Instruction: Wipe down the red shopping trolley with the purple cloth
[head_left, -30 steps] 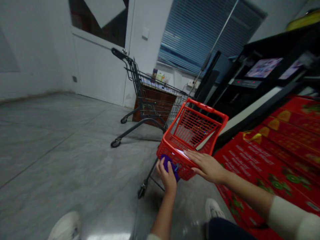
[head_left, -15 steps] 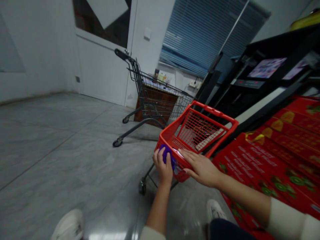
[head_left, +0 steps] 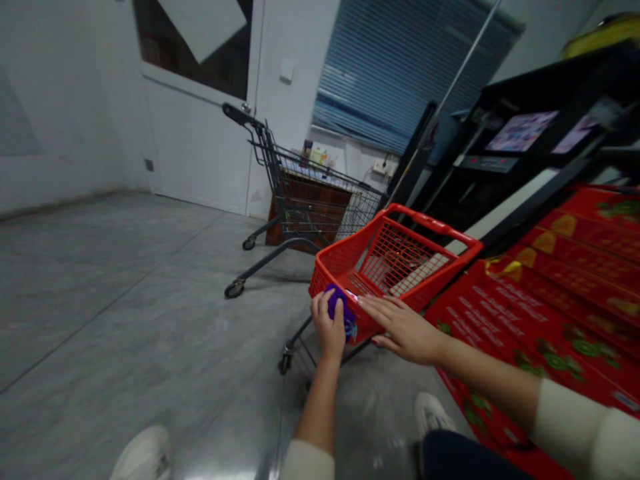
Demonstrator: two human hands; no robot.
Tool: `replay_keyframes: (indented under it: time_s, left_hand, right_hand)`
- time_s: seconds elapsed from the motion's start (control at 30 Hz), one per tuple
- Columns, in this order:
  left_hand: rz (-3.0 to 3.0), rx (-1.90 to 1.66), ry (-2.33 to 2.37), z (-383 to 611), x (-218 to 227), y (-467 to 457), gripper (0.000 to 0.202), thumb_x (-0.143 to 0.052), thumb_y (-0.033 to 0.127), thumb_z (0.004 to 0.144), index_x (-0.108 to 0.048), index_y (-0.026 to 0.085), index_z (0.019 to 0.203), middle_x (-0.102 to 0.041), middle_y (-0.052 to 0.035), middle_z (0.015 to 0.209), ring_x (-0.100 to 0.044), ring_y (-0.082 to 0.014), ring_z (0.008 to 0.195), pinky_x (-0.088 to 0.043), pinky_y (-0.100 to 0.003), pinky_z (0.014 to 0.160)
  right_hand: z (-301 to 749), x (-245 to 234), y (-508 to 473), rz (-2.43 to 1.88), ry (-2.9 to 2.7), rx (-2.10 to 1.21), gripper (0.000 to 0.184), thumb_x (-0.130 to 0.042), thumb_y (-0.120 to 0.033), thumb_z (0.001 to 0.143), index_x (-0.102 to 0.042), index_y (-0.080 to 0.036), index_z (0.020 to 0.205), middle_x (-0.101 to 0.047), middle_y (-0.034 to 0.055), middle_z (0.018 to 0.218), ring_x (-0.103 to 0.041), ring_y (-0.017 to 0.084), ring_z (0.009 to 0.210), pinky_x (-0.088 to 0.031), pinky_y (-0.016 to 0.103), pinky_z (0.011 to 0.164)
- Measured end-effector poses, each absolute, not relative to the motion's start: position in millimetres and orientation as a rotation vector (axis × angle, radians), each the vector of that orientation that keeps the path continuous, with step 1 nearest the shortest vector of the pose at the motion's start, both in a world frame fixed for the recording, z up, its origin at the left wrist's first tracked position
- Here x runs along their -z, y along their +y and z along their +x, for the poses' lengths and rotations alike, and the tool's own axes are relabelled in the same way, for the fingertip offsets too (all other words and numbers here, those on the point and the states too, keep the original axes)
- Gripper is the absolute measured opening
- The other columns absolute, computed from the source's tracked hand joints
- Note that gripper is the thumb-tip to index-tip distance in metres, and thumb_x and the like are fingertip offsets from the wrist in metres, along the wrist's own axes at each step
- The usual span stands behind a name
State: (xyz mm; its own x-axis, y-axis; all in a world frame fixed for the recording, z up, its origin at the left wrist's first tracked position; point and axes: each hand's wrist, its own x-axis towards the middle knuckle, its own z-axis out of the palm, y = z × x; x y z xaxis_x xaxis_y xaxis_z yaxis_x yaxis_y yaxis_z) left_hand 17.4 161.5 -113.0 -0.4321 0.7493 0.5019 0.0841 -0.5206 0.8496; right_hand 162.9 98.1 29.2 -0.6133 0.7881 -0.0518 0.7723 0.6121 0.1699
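My left hand (head_left: 329, 325) has its fingers wrapped round a purple cloth-like bundle (head_left: 338, 308), which sits against the near end of the red plastic shopping cart basket (head_left: 330, 261). A bluish bit shows at the bundle's lower right; its exact kind is hard to make out. My right hand (head_left: 406, 331) lies with fingers stretched out and together, the fingertips at the basket's rim just right of the bundle. A small pale, shiny patch (head_left: 353, 295) shows on the rim by those fingertips.
Behind the red basket stands a dark wire shopping cart (head_left: 300, 193). Stacked red cartons (head_left: 525, 320) crowd the right side, with a black machine (head_left: 530, 127) behind them. A white door (head_left: 200, 140) is at the back left. Grey floor (head_left: 150, 313) spreads to the left.
My left hand and the purple bundle have shifted slightly right along the basket's end. The right hand stays flat by the rim. The whole view has turned a little.
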Motion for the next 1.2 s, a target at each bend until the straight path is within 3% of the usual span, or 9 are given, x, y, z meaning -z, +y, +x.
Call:
replay_keyframes:
  time_s: [0.2, 0.47, 0.73, 1.03, 1.2]
  left_hand:
    - [1.370, -2.001, 1.238, 55.9, 151.3, 116.9, 0.030, -0.050, 0.036, 0.095, -0.062, 0.021, 0.118, -0.057, -0.0116, 0.119, -0.052, -0.0220, 0.116, -0.044, -0.042, 0.101]
    - [1.318, -2.097, 1.240, 32.8, 110.4, 155.3, 0.031, -0.050, 0.037, 0.095, -0.061, 0.020, 0.118, -0.057, -0.0116, 0.118, -0.052, -0.0216, 0.115, -0.042, -0.042, 0.103]
    - [1.208, -2.067, 1.329, 61.4, 168.2, 117.7, 0.029, -0.050, 0.033, 0.094, -0.060, 0.019, 0.118, -0.056, -0.0118, 0.119, -0.052, -0.0216, 0.114, -0.043, -0.041, 0.101]
    - [1.140, -2.024, 1.299, 5.4, 142.2, 166.6, 0.032, -0.049, 0.042, 0.094, -0.062, 0.020, 0.113, -0.061, -0.0095, 0.110, -0.056, -0.0204, 0.107, -0.043, -0.040, 0.101]
    - [1.152, -2.105, 1.365, 9.3, 160.9, 148.6, 0.031, -0.049, 0.039, 0.094, -0.062, 0.019, 0.115, -0.059, -0.0113, 0.113, -0.054, -0.0213, 0.110, -0.043, -0.040, 0.101]
  right_hand:
    - [156.6, -19.7, 107.0, 1.408, 2.711, -0.236, 0.075, -0.046, -0.049, 0.096, -0.010, -0.022, 0.156, -0.031, 0.0132, 0.157, -0.030, 0.026, 0.144, -0.027, 0.050, 0.113]
    - [155.9, -13.4, 100.6, 1.402, 2.740, -0.315, 0.079, -0.047, -0.049, 0.095, -0.005, -0.023, 0.157, -0.034, 0.0137, 0.156, -0.032, 0.027, 0.142, -0.028, 0.050, 0.111]
    - [143.1, -9.3, 95.2, 1.498, 2.663, -0.363, 0.086, -0.047, -0.056, 0.092, -0.005, -0.018, 0.157, -0.030, 0.0174, 0.156, -0.034, 0.032, 0.140, -0.024, 0.055, 0.110]
    - [99.8, -6.9, 104.9, 1.559, 2.632, -0.355, 0.092, -0.047, -0.061, 0.090, -0.001, -0.017, 0.156, -0.024, 0.0170, 0.159, -0.029, 0.033, 0.142, -0.023, 0.057, 0.111]
    - [98.8, -29.4, 124.2, 1.355, 2.680, -0.252, 0.080, -0.044, -0.054, 0.095, -0.006, -0.020, 0.156, -0.029, 0.0133, 0.158, -0.033, 0.028, 0.141, -0.031, 0.048, 0.109]
